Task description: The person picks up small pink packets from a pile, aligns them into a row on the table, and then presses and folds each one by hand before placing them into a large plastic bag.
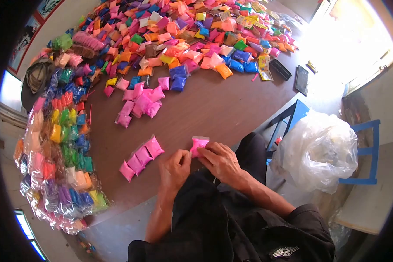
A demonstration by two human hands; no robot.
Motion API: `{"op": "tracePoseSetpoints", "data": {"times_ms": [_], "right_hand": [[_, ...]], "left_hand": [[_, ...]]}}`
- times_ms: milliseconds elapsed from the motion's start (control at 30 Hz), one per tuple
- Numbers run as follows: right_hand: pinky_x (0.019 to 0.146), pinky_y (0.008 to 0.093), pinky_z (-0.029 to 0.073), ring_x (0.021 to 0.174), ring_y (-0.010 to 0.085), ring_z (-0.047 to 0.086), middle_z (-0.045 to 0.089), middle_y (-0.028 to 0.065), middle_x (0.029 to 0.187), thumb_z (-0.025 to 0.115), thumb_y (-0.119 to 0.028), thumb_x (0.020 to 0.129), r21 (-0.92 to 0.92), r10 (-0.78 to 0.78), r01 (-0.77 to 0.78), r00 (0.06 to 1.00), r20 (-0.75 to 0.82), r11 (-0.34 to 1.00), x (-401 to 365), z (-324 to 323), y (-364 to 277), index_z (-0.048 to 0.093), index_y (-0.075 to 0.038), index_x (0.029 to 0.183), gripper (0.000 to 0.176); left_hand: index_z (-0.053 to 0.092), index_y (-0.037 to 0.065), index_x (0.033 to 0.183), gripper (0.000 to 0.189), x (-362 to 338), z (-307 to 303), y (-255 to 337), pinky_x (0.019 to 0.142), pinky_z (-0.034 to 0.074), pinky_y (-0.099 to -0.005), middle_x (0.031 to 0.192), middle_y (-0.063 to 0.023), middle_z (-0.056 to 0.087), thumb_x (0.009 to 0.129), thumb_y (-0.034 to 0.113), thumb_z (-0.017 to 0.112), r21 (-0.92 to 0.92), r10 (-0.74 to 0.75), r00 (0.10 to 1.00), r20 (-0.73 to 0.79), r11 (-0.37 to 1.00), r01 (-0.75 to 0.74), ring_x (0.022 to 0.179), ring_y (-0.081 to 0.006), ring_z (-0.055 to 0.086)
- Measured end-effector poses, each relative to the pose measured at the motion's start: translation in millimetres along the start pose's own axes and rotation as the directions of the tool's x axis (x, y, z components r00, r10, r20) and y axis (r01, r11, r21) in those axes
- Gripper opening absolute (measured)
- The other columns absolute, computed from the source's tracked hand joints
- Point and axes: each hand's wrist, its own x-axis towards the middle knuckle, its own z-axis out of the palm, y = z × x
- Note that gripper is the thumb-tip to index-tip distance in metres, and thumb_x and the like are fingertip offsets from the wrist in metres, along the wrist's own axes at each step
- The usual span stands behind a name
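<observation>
- Small pink plastic packet [199, 146]: at the brown table's [174, 118] near edge, right of a row of pink packets [141, 158].
- Left hand [179, 162]: fingers curled narrow, seemingly pinching its side.
- Right hand [219, 160]: fingers bent, gripping it.

Brown table [183, 113]: heap of multicolored packets [179, 39] across far side, bagged packets [65, 161] along left. Pink packet cluster [144, 102] nearer, then row of four pink packets [143, 156]. Black case [280, 69] far right.
</observation>
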Motion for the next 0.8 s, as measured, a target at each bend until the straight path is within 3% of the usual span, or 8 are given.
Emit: {"op": "tracePoseSetpoints", "data": {"times_ms": [33,133,300,333,433,567,800], "right_hand": [[0.082,0.043,0.06,0.094,0.0311,0.072,0.07,0.0102,0.103,0.087,-0.016,0.086,-0.004,0.0,0.0,1.0,-0.009,1.0,0.0,0.6,0.1,0.077,-0.008,0.117,0.034],[0.079,0.0432,0.059,0.091,0.0314,0.072,0.071,0.0103,0.099,0.088,-0.017,0.086,-0.012,0.02,-0.02,1.0,0.006,1.0,-1.8,6.5,-1.0,0.076,-0.008,0.115,0.033],[0.076,0.0438,0.057,0.089,0.0301,0.07,0.071,0.0094,0.099,0.089,-0.017,0.084,-0.042,0.094,-0.09,0.991,0.1,0.995,-1.7,7.8,-1.2,0.076,-0.009,0.113,0.033],[0.076,0.0442,0.057,0.09,0.0293,0.07,0.07,0.0088,0.101,0.088,-0.018,0.085,-0.054,0.052,-0.049,0.997,0.052,0.997,0.5,4.8,-0.7,0.076,-0.01,0.111,0.03],[0.078,0.0443,0.057,0.095,0.0272,0.07,0.07,0.0069,0.106,0.086,-0.02,0.087,-0.077,-0.053,0.05,0.998,-0.037,0.996,12.7,-5.8,5.0,0.075,-0.01,0.109,0.026],[0.081,0.0424,0.059,0.098,0.0268,0.07,0.071,0.0061,0.11,0.088,-0.022,0.085,-0.051,-0.079,0.077,0.996,-0.042,0.996,17.0,-2.6,12.3,0.077,-0.011,0.107,0.027],[0.079,0.0421,0.06,0.096,0.0276,0.07,0.073,0.0061,0.109,0.088,-0.024,0.087,-0.038,0.029,-0.032,0.996,-0.08,0.999,12.4,11.5,10.8,0.08,-0.01,0.105,0.024]], "left_hand": [[0.068,0.005,0.087,0.016,-3.1,0.0,5.0,0.061,0.052,-0.046,0.077,-0.017,0.071,0.099,0.012,0.077,-0.024,-0.041,0.999,0.015,0.999,0.042,0.069,-0.0374,0.071],[0.068,0.004,0.086,0.017,-1.0,7.7,-19.1,0.06,0.051,-0.0453,0.075,-0.016,0.069,0.098,0.011,0.077,0.112,-0.02,1.0,-0.022,0.993,0.023,0.066,-0.0361,0.069],[0.067,0.005,0.086,0.017,4.5,-8.3,-9.3,0.061,0.053,-0.0449,0.078,-0.0157,0.072,0.097,0.012,0.078,0.105,-0.046,0.999,-0.016,0.993,0.047,0.069,-0.0356,0.072],[0.068,0.006,0.086,0.017,3.8,-10.7,-5.8,0.062,0.053,-0.0448,0.079,-0.0155,0.072,0.097,0.012,0.078,0.096,-0.042,0.999,-0.02,0.994,0.044,0.07,-0.0356,0.072],[0.071,0.003,0.091,0.014,-3.3,-12.1,12.5,0.058,0.05,-0.0395,0.076,-0.0164,0.069,0.1,0.013,0.076,0.032,-0.046,0.998,-0.035,0.998,0.047,0.062,-0.0262,0.067],[0.069,0.004,0.093,0.014,-12.7,11.2,1.6,0.065,0.055,-0.0467,0.082,-0.0187,0.072,0.1,0.014,0.077,0.152,0.025,0.998,-0.049,0.988,-0.018,0.075,-0.0402,0.073],[0.068,0.004,0.091,0.015,-3.1,3.4,-16.0,0.063,0.053,-0.0466,0.079,-0.018,0.07,0.101,0.013,0.076,0.295,0.021,0.995,-0.101,0.956,0.01,0.071,-0.0385,0.071]]}}
